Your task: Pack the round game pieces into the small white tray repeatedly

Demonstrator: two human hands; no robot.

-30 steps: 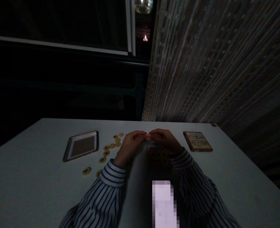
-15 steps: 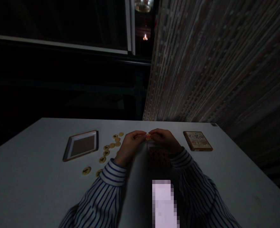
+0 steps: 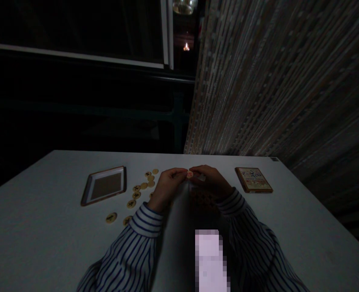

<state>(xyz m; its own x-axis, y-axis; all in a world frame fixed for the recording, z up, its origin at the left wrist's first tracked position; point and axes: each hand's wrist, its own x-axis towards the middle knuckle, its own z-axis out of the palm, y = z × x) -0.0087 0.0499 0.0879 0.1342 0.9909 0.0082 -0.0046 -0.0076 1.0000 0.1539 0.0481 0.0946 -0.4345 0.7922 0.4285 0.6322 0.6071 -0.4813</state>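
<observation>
Between my two hands is a round Chinese chess piece (image 3: 190,174) with a red character, its face towards me. My left hand (image 3: 170,182) pinches its left edge between thumb and forefinger. From the other side, the fingertips of my right hand (image 3: 211,178) close on its right edge. Below my right hand lies a dim group of red-marked chess pieces (image 3: 202,199), partly hidden by that hand and in shadow. Left of my left hand, several black-marked chess pieces (image 3: 136,195) lie scattered, some blank side up; my left forearm covers part of them.
A shallow open tray or lid (image 3: 108,185) with a pale rim stands at the left of the white table (image 3: 54,227). On the right lies a flat printed box or lid (image 3: 254,180). A string curtain (image 3: 228,101) hangs behind the table's far edge. The light is low.
The red-marked chess piece has turned between my fingers, so its face now shows more fully. My right fingers have shifted slightly. Both hands stay in nearly the same place.
</observation>
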